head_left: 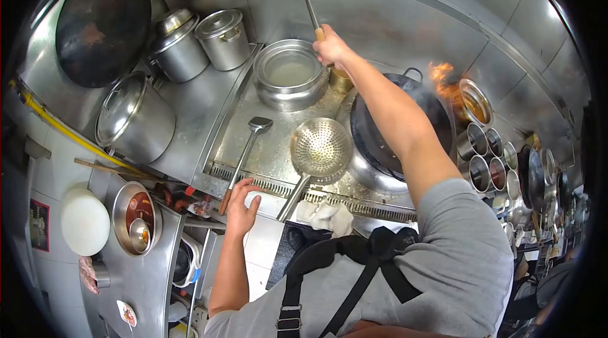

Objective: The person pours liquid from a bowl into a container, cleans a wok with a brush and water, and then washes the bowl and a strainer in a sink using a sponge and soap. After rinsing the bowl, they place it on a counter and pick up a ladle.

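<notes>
My right hand [330, 46] is closed round the wooden handle of a long metal ladle [309, 5], whose bowl is raised toward the back wall. Beneath that hand are a metal pot [286, 98] of cloudy liquid and a small brass-coloured container [342, 81]. My right arm crosses over a dark wok [367, 126] and hides part of it. At the counter's front edge, my left hand [242, 210] is held with its fingers apart and nothing in it. Close by is the wooden handle of a wok spatula [244, 157]. A perforated strainer [321, 146] lies to its right.
Flames [441, 78] rise beside the wok, near a metal bowl of brownish liquid [475, 103]. Several metal canisters [479, 173] stand at the right. Lidded pots [142, 122] and a large dark wok [104, 27] line the left. A white cloth [326, 216] hangs at the front edge.
</notes>
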The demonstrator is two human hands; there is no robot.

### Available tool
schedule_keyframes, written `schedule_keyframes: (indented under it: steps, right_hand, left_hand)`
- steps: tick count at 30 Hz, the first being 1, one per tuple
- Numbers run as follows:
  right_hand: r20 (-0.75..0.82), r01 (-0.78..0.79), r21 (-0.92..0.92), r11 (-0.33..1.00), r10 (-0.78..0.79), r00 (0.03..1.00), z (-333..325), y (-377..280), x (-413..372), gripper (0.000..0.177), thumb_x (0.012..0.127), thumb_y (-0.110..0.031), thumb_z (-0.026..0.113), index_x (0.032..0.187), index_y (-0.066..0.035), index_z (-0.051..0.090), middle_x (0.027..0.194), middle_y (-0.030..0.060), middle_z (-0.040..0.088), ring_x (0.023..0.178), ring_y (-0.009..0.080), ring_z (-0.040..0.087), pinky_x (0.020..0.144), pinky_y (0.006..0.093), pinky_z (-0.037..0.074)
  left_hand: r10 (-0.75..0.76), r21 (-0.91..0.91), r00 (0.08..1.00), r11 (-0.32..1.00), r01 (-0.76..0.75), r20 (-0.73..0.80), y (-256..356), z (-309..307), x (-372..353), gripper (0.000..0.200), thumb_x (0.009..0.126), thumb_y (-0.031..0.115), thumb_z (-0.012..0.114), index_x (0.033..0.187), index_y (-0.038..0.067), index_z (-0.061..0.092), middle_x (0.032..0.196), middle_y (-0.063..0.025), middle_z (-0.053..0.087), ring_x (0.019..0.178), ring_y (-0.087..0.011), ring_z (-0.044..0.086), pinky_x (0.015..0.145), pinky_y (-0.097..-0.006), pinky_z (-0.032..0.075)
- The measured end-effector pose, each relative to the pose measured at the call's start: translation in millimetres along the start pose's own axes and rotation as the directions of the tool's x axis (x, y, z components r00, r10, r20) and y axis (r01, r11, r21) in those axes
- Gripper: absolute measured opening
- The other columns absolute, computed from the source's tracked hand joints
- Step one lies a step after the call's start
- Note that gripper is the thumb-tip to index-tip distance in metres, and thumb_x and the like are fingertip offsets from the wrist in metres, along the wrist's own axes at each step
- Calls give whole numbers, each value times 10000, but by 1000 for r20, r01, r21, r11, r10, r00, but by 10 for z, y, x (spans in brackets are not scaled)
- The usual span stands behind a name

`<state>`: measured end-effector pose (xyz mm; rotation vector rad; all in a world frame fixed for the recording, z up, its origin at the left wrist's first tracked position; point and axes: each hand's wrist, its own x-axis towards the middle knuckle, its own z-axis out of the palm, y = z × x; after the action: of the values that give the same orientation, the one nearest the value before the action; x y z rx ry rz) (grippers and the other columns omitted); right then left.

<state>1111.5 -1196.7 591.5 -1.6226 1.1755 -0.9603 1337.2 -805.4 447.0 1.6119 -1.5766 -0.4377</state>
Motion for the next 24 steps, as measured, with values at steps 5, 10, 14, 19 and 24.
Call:
schedule_keyframes:
  steps: [5,10,14,19,24]
  right_hand:
    - [33,13,-17,1000,-13,999,-79,232,-352,772,784,1,556,1499,-35,268,865,125,577,538,155,509,443,305,401]
    - [-159,1,-41,999,-8,987,213,122,-223,776,778,22,552,1498,-23,266,829,124,565,531,164,521,440,325,404]
    - [-89,29,-76,997,-36,995,503,-201,-110,770,799,27,559,1504,-37,259,908,136,583,560,167,540,468,321,426]
    - [-101,47,-161,986,-64,993,678,-87,-278,761,814,21,555,1509,-55,252,945,142,594,580,161,549,502,305,449]
    - [-124,3,-31,999,-7,992,649,104,-684,742,830,18,544,1507,-61,252,870,111,588,540,151,531,450,294,421]
  left_hand:
    - [-266,-155,956,957,246,-125,-1168,-476,-385,206,829,13,665,1029,61,652,1236,-98,596,1142,-260,571,874,-353,480]
    - [-327,-107,924,944,311,-200,-1759,-838,-473,165,853,29,643,1009,81,661,1215,-89,603,1105,-244,571,814,-332,470]
    - [-314,-152,925,946,286,-214,-1984,-835,-128,161,858,15,635,1008,67,654,1214,-117,598,1116,-273,565,856,-337,470]
    - [-272,-167,942,956,242,-197,-2022,-843,60,144,882,20,613,1017,53,653,1211,-145,592,1155,-284,555,954,-356,453]
    - [-368,-254,898,917,307,-241,-2190,-875,-316,134,899,17,595,1017,40,654,1215,-133,581,1143,-262,557,922,-330,467]
